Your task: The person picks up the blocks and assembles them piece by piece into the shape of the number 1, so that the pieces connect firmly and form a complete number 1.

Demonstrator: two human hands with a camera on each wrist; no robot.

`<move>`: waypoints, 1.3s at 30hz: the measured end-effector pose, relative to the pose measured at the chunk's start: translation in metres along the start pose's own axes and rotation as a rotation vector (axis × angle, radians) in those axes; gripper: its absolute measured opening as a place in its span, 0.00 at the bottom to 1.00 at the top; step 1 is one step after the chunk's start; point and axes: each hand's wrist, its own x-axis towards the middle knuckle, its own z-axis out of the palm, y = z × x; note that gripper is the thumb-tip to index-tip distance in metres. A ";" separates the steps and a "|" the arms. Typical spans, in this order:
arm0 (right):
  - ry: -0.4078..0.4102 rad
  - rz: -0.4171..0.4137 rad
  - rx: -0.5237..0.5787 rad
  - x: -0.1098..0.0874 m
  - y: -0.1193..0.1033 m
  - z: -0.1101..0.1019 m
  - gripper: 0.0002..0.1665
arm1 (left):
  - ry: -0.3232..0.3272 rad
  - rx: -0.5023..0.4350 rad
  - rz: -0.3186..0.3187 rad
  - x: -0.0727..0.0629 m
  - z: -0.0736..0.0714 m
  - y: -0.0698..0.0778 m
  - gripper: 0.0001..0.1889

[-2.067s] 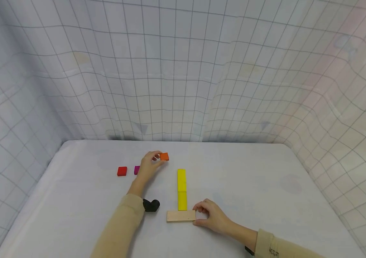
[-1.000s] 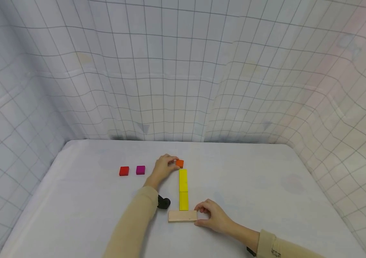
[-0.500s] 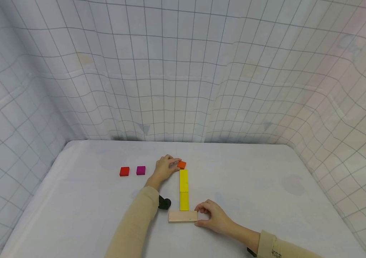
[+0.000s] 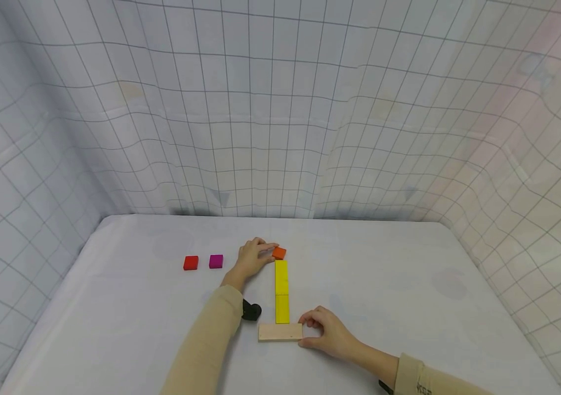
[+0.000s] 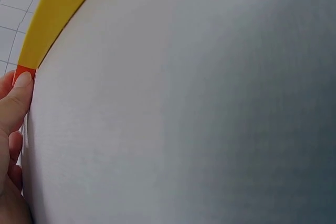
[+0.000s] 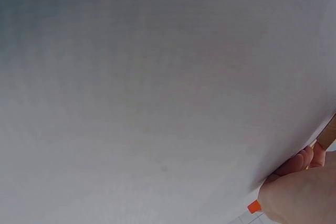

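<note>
My left hand (image 4: 252,259) pinches a small orange block (image 4: 279,253) between thumb and fingers, right at the far end of two yellow blocks (image 4: 281,291) laid end to end. In the left wrist view the orange block (image 5: 25,71) meets the end of the yellow strip (image 5: 52,17), the thumb lying over it. Across the near end of the yellow blocks lies a plain wooden block (image 4: 280,332), forming a T with them. My right hand (image 4: 329,332) grips that wooden block's right end, thumb on the near side and fingers on the far side.
A red block (image 4: 191,263) and a purple block (image 4: 216,261) lie left of my left hand on the white tabletop (image 4: 399,285). A black wrist device (image 4: 252,311) sticks out by the left sleeve. A checked curtain (image 4: 280,109) hangs behind and at both sides.
My left hand has brought the orange block rightward and slightly nearer, up to the far end of the yellow blocks, turning it a little. The right hand stays at the wooden block.
</note>
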 end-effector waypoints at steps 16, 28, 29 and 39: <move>-0.007 0.007 0.011 0.002 0.000 0.001 0.19 | 0.054 -0.219 0.011 -0.002 -0.004 -0.008 0.22; -0.005 0.006 0.004 0.001 -0.002 -0.001 0.18 | 0.098 -0.321 0.063 -0.015 -0.015 0.004 0.22; -0.005 0.006 0.002 0.001 -0.001 -0.001 0.18 | 0.098 -0.319 0.068 -0.017 -0.016 0.005 0.23; -0.001 0.000 -0.003 0.000 0.000 0.000 0.19 | 0.050 -0.288 0.033 -0.047 -0.024 0.018 0.23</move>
